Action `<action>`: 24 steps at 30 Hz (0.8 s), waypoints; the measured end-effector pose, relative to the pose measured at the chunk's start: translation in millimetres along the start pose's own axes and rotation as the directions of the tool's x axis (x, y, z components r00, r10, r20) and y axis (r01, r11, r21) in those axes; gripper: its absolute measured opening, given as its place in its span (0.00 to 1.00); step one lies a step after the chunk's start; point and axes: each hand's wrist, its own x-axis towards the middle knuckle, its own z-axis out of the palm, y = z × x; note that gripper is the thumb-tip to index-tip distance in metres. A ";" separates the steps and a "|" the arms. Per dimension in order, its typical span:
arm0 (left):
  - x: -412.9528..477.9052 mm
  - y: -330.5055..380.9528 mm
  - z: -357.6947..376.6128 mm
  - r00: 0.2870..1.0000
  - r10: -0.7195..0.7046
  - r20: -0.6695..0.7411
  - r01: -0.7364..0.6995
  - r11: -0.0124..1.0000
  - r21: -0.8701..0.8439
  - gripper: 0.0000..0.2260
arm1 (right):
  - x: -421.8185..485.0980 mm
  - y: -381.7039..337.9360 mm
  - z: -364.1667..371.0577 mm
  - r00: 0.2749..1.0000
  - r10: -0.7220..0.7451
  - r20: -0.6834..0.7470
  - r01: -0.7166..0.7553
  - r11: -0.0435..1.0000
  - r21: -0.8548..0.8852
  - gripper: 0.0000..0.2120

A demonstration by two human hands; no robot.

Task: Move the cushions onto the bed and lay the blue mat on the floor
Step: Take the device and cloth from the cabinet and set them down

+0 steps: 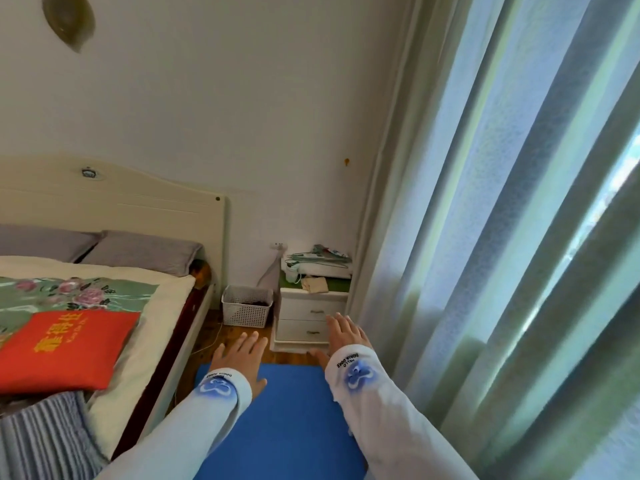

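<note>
The blue mat [291,420] lies flat on the wooden floor between the bed and the curtain. My left hand [240,358] hovers over the mat's far left corner, fingers spread, holding nothing. My right hand [341,336] is stretched out above the mat's far right corner, fingers apart and empty. A red cushion [65,348] with yellow lettering rests on the bed [162,306], on top of the floral cover. A grey ribbed cushion [41,434] lies at the bed's near left edge.
A white bedside cabinet [311,318] with papers on top stands against the wall beyond the mat. A white perforated basket [246,310] sits beside it. Pale green curtains [502,237] hang along the right. Two grey pillows [142,251] lean by the headboard.
</note>
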 end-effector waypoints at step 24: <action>436.8 7.3 -59.8 0.999 -0.012 0.053 0.000 0.977 0.213 0.38 | 437.2 100.6 32.9 0.989 0.013 0.150 -0.022 0.998 0.062 0.37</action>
